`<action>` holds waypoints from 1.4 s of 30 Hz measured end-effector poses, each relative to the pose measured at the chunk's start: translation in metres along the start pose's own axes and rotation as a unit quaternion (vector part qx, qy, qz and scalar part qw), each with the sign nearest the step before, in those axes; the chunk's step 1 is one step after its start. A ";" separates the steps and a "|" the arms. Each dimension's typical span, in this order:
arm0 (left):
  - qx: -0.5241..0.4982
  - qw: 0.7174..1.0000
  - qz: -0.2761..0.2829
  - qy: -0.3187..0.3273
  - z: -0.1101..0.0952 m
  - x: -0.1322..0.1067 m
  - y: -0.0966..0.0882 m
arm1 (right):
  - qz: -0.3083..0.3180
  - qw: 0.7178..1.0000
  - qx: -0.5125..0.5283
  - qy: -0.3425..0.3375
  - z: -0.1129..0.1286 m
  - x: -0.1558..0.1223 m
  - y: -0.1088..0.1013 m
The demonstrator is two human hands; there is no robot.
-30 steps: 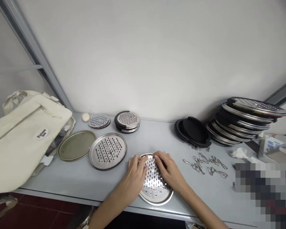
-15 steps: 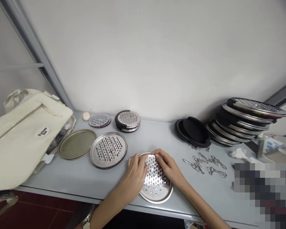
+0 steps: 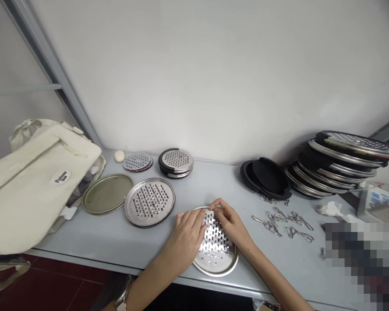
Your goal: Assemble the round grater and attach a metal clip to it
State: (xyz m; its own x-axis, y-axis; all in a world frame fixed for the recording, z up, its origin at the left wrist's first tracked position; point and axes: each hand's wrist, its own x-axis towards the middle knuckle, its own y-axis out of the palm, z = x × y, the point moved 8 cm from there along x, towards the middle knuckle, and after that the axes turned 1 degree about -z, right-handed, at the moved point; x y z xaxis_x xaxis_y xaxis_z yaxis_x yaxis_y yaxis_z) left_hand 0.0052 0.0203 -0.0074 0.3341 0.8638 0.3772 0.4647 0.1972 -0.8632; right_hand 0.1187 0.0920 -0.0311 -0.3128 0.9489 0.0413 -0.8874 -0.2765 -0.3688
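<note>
One grater disc [image 3: 215, 255] | left hand [image 3: 188, 235] open flat on it | right hand [image 3: 231, 224] at rim, grip unclear | bag label [image 3: 60, 177] illegible

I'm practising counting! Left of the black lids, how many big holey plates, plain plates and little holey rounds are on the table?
Big holey plates: 2, the near plate under the left hand and right hand, and the left plate.
Plain plate: 1
Little holey rounds: 2, the left round and the black-rimmed round.
Total: 5
</note>
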 end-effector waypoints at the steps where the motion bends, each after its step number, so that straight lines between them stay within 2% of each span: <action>1: -0.005 1.000 0.002 -0.003 0.000 0.000 0.001 | -0.003 1.000 -0.007 -0.004 0.001 -0.001 0.000; 10: -0.036 0.999 0.022 -0.018 0.004 0.000 0.004 | -0.038 0.995 -0.088 -0.036 0.012 -0.007 -0.002; 16: -0.009 1.000 0.016 -0.009 0.002 -0.001 0.005 | -0.037 0.994 -0.085 -0.052 0.015 -0.008 0.000; 23: -0.028 0.999 0.040 -0.020 0.003 -0.002 0.007 | -0.030 0.994 -0.093 -0.054 0.013 -0.005 0.001; 33: -0.072 0.997 0.022 -0.021 0.001 -0.001 0.001 | -0.049 0.991 -0.118 -0.049 0.011 -0.007 -0.003; 42: -0.020 0.999 0.031 -0.023 0.001 -0.002 0.003 | -0.067 0.991 -0.114 -0.028 0.002 -0.006 -0.004</action>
State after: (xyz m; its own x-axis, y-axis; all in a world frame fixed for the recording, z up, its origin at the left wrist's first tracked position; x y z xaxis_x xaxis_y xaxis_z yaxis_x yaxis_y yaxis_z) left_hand 0.0056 0.0197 -0.0114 0.3251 0.8946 0.3066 0.4774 0.1247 -0.8698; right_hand 0.1233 0.0866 -0.0277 -0.2217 0.9630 0.1532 -0.8249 -0.1014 -0.5562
